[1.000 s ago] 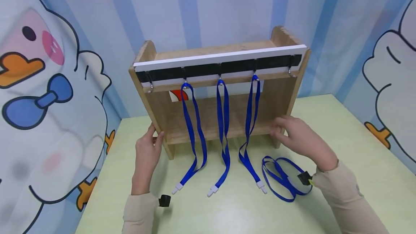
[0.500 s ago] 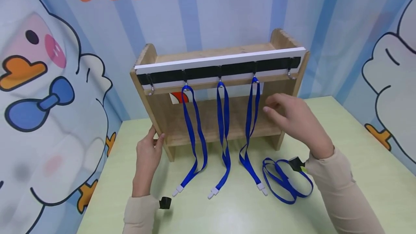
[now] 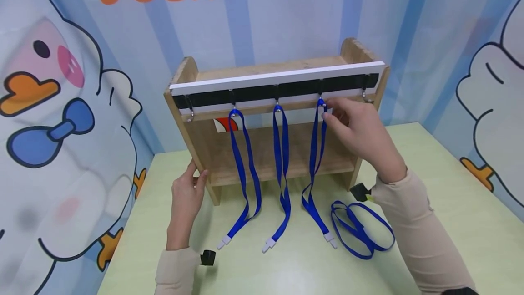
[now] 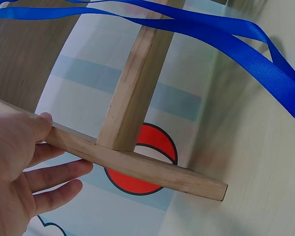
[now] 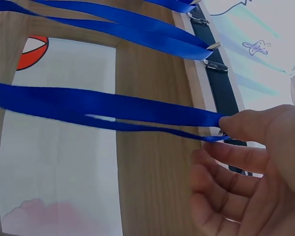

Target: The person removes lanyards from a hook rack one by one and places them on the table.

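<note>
A wooden shelf (image 3: 262,156) with a row of metal hooks along its front rail stands on the table. Blue lanyards hang from its three middle hooks: a left lanyard (image 3: 241,172), a middle lanyard (image 3: 281,158) and a right lanyard (image 3: 313,163). My left hand (image 3: 187,197) grips the shelf's left side panel (image 4: 73,142) between thumb and fingers. At the top loop of the right lanyard (image 5: 137,110), my right hand (image 3: 358,131) pinches the band close to its hook. The other fingers (image 5: 211,196) curl loosely below. Another blue lanyard (image 3: 360,231) lies coiled on the table, below the right forearm.
The outermost left hook (image 3: 190,115) and right hook (image 3: 365,97) carry no lanyard. White clips, such as the left clip (image 3: 224,241), rest on the pale table (image 3: 294,267). A duck-printed curtain (image 3: 286,17) stands behind and at both sides.
My right hand has left the shelf's lower right side and moved up and left to the top of the right lanyard. The left hand stays on the side panel.
</note>
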Available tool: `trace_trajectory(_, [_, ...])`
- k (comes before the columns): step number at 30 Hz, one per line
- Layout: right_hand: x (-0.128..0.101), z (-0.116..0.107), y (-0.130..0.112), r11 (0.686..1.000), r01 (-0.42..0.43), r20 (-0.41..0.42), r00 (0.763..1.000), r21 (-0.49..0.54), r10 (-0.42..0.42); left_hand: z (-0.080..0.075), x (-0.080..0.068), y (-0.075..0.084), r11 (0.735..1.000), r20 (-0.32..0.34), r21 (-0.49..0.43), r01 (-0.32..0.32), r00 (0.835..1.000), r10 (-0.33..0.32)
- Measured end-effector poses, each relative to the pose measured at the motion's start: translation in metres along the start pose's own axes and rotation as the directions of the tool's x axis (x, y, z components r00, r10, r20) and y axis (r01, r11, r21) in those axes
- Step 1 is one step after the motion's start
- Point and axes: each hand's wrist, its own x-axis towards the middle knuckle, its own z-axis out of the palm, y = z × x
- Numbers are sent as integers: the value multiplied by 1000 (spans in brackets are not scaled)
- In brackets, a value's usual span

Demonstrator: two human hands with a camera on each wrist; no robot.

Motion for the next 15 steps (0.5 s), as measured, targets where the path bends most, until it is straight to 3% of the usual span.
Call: trace_trajectory(15, [8,3,-5,1000,19,-90,996,-10,-20,2,0,-2,1000,-6,9,2,1000,-2])
